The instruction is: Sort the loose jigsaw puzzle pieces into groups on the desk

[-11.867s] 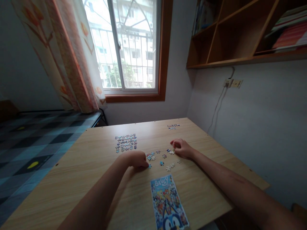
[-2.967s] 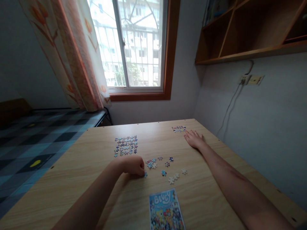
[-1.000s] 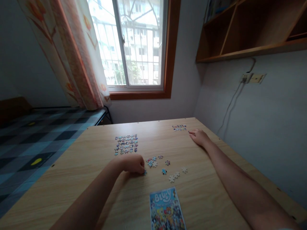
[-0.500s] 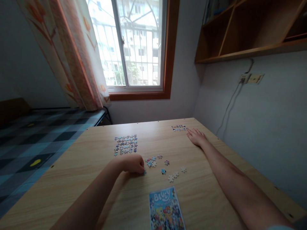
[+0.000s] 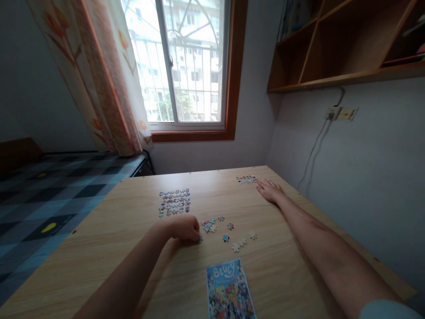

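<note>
On the wooden table (image 5: 99,239), my left hand (image 5: 184,227) rests curled into a fist, its fingertips touching a blue puzzle piece (image 5: 200,239). Just right of it lie several loose puzzle pieces (image 5: 226,230). My right hand (image 5: 269,190) lies flat with fingers stretched out, far across the table beside a small joined row of pieces (image 5: 246,179). A larger patch of laid-out pieces (image 5: 175,202) sits behind my left hand. A printed Bluey picture card (image 5: 229,290) lies near the front edge.
A barred window (image 5: 186,62) with a patterned curtain (image 5: 99,75) stands behind the table. Wooden shelves (image 5: 332,44) hang on the right wall above a socket and cable (image 5: 338,114). A bed with a checked cover (image 5: 49,195) lies to the left.
My right hand left the loose pieces and reached to the far right beside the small joined row, where it now lies flat. My left hand has stayed by the blue piece.
</note>
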### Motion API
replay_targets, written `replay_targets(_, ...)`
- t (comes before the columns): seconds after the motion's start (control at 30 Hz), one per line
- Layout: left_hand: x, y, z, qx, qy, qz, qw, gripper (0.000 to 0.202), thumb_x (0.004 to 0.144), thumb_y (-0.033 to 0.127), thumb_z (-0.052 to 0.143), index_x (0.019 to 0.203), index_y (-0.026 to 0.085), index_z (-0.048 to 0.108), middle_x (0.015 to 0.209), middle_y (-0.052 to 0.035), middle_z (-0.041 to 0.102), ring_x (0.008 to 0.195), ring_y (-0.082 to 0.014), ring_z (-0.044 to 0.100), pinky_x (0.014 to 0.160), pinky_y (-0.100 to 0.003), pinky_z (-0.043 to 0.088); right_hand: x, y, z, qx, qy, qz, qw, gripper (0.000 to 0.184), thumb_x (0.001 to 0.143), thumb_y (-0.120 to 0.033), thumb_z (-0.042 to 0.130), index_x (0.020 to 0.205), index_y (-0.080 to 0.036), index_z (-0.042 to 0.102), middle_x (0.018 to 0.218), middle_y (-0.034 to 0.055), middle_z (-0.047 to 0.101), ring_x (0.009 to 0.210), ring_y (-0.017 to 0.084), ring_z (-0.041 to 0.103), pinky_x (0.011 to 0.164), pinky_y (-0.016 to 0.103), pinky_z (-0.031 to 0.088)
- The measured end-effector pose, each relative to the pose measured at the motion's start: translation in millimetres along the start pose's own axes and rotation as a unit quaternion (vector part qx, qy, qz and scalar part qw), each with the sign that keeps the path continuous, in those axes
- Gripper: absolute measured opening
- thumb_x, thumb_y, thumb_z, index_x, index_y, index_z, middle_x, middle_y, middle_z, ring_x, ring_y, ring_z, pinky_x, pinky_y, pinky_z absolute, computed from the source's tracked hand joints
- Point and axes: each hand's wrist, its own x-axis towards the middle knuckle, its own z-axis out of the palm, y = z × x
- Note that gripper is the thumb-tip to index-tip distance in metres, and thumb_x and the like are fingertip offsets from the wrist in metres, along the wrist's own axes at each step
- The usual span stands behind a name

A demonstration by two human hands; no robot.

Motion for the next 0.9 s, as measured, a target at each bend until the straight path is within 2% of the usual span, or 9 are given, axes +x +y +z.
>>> replay_targets(0.13, -1.0, 1.7, -1.1, 0.01, -0.002, 0.001, 1.0, 0.014, 0.059, 0.034, 0.056, 0.059, 0.02, 0.056, 0.053, 0.0026, 0.053, 0.051, -0.0133, 0.046, 0.05, -0.026, 0.035, -0.8, 0.4, 0.7, 0.0, 0.006, -0.003, 1.0, 0.06, 0.096, -0.061, 0.016, 0.152, -0.042, 0.02, 0.16, 0.003, 0.017, 0.147, 0.027, 0.017, 0.116, 0.054, 0.014)
replay_targets(0.27, -1.5, 2.6, -1.9, 0.018, -0.002, 0.003, 1.0, 0.014, 0.06, 0.034, 0.055, 0.058, 0.02, 0.056, 0.054, 0.0021, 0.054, 0.053, -0.0142, 0.047, 0.051, -0.027, 0.036, 0.0, 0.6, 2.4, 0.0, 0.011, -0.002, 1.0, 0.063, 0.096, -0.06, 0.017, 0.154, -0.037, 0.017, 0.16, 0.0039, 0.018, 0.147, 0.027, 0.017, 0.116, 0.054, 0.013)
replay_targets(0.57, 0.2, 1.3, -1.6, 0.014, -0.008, -0.001, 1.0, 0.014, 0.06, 0.034, 0.054, 0.058, 0.02, 0.056, 0.055, 0.0028, 0.053, 0.053, -0.014, 0.047, 0.052, -0.027, 0.037, 3.7, 1.9, 5.0, -0.001, 0.014, -0.002, 1.0, 0.062, 0.096, -0.06, 0.019, 0.153, -0.036, 0.023, 0.159, 0.0042, 0.02, 0.146, 0.029, 0.019, 0.116, 0.055, 0.014)
replay_targets(0.77, 0.5, -0.4, -0.7, 0.017, -0.004, 0.002, 1.0, 0.016, 0.06, 0.036, 0.054, 0.058, 0.02, 0.057, 0.055, 0.0015, 0.055, 0.053, -0.0151, 0.048, 0.053, -0.028, 0.038, 0.5, 1.1, 3.0, 0.006, 0.028, -0.004, 1.0, 0.065, 0.096, -0.059, 0.017, 0.156, -0.032, 0.013, 0.159, 0.0049, 0.021, 0.145, 0.028, 0.022, 0.116, 0.055, 0.017)
replay_targets(0.9, 3.8, -4.3, 1.2, 0.013, -0.005, 0.002, 1.0, 0.016, 0.059, 0.036, 0.054, 0.059, 0.02, 0.058, 0.055, 0.0014, 0.054, 0.052, -0.0151, 0.047, 0.053, -0.028, 0.038, -8.7, -2.5, 1.0, 0.007, 0.038, -0.011, 0.999, 0.066, 0.097, -0.058, 0.018, 0.156, -0.031, 0.012, 0.159, 0.0062, 0.022, 0.145, 0.029, 0.021, 0.115, 0.058, 0.018)
